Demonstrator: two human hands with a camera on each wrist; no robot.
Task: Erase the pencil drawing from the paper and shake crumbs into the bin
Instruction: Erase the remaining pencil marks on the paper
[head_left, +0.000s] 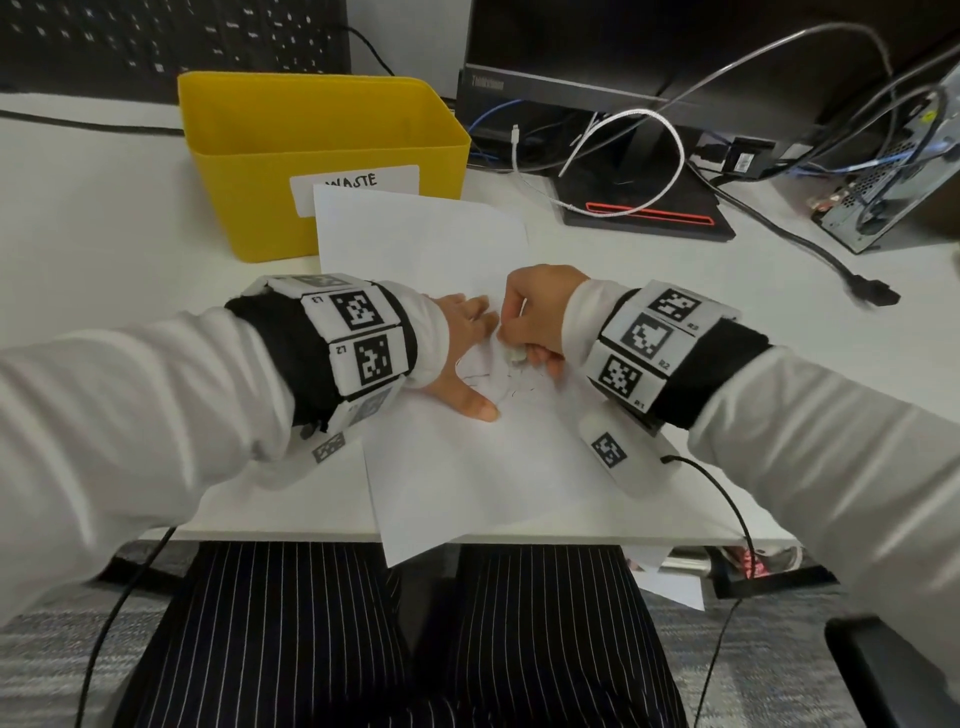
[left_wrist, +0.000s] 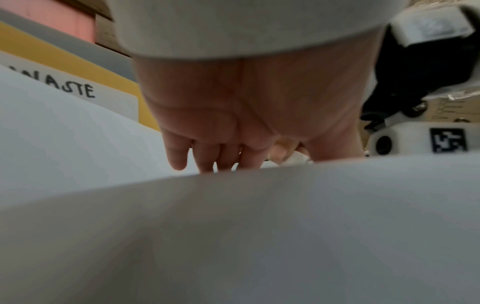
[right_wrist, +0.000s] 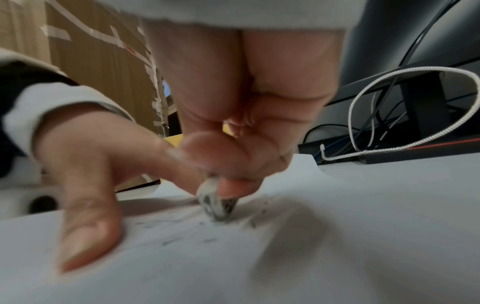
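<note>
- The step in hand is the erasing itself: the right hand (head_left: 535, 317) pinches a small white eraser (right_wrist: 217, 202) between thumb and fingertips, its smudged tip pressed on the paper (head_left: 467, 467) at the centre of the head view.
- The left hand (head_left: 462, 358) lies flat on the paper just beside the eraser, fingers straight and thumb spread, grasping nothing and pinning the sheet to the white surface (head_left: 104, 234).
- Faint pencil lines (head_left: 483, 376) remain between the two hands, and dark crumbs (right_wrist: 171, 240) lie scattered round the eraser in the right wrist view; how much of the drawing is left is hard to judge, since the hands cover part of it.
- The yellow bin (head_left: 322, 150), labelled WASTE, stands in the upper left of the head view; the paper's far corner overlaps its front wall.
- My reading: rubbing is only partly done. The next move calls for more strokes over the remaining lines with the sheet held firm, then lifting the paper level so that the crumbs stay on it until it is tipped over the bin.
- The paper's near corner overhangs the surface edge at lower centre, so a careless lift could spill crumbs.
</note>
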